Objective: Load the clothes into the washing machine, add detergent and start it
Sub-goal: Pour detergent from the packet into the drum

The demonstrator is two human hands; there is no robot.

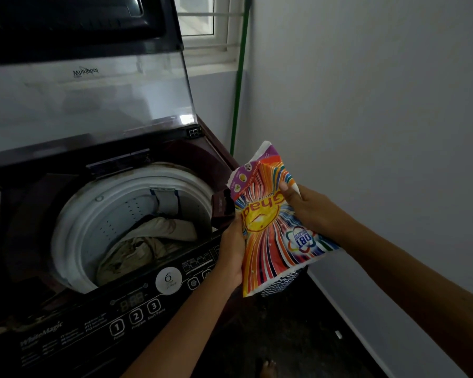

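Head view. The detergent packet [273, 227] is grasped by both hands: the left hand [231, 252] wraps its near-left edge, and the right hand [309, 211] pinches its right edge higher up. Whether the far end, beyond both grips, is open cannot be told. The clothes [148, 241] lie in the drum [74, 214] of the washing machine [52, 336], left of and below the grip, with the lid [93, 99] raised. Carry the packet left until its far end is over the drum, then tip slowly. Likely fault: spillage onto the control panel [137, 304].

Clothes [148, 241] lie in open washer [66, 227], detergent packet [271, 236] beside.
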